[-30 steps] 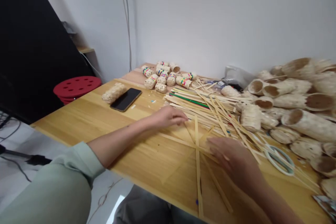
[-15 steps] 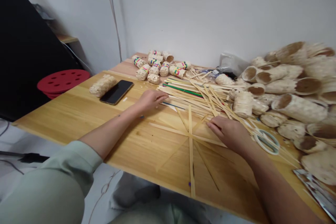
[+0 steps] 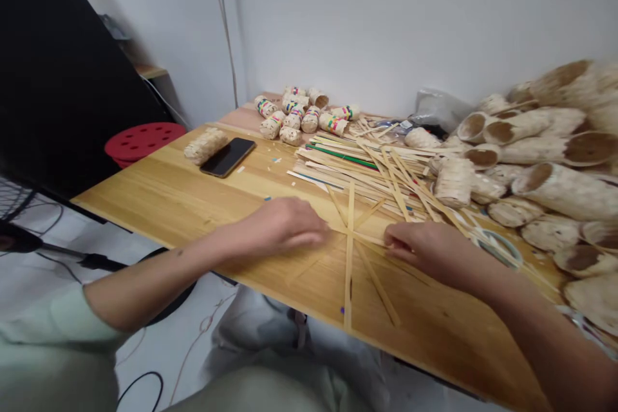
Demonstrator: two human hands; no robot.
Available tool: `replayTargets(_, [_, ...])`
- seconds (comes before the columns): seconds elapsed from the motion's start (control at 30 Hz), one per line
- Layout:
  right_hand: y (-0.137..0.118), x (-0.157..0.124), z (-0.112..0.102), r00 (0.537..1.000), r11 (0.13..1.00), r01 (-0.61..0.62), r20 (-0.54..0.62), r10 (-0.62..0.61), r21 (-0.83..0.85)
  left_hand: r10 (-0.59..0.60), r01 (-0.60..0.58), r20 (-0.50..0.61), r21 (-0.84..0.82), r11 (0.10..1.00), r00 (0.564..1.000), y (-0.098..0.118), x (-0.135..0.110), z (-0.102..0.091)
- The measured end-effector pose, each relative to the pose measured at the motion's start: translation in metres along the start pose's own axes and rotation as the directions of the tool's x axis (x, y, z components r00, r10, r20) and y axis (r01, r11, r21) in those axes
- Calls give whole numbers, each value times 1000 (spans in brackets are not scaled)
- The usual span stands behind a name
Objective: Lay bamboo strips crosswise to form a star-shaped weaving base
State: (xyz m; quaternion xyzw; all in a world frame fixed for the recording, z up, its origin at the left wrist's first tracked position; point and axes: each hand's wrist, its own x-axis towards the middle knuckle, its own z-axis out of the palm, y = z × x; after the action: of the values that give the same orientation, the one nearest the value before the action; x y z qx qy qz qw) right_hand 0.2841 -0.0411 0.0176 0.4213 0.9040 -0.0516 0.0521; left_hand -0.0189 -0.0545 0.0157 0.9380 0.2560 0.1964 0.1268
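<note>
Several thin bamboo strips lie crossed in a star shape on the wooden table, close to its front edge. My left hand rests palm down on the left ends of these strips. On the right side of the cross, my right hand presses down, its fingertips pinching a strip end. A loose pile of bamboo strips, some green and red, lies just behind the cross.
Small woven baskets with coloured bands sit at the table's back. A black phone lies beside a woven roll. Large woven tubes heap up at the right, with a tape ring. A red stool stands left.
My left hand has pulled back from the strip pile to the left side of the crossed strips. My right hand stays on the cross. The camera view has shifted.
</note>
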Motion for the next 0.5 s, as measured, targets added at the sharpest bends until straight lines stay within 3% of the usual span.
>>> replayTargets(0.1, [0,-4,16,998,999,-10,-65,7,-42,10,-12,37,49,999,999,13,-10,27])
replayTargets(0.27, [-2,-8,42,981,997,9,-192,-24,-76,-166,169,-71,40,985,984,22,-23,66])
replayTargets(0.5, [-7,-13,48,982,996,49,-177,-62,-77,-219,212,-94,-83,974,971,23,-30,73])
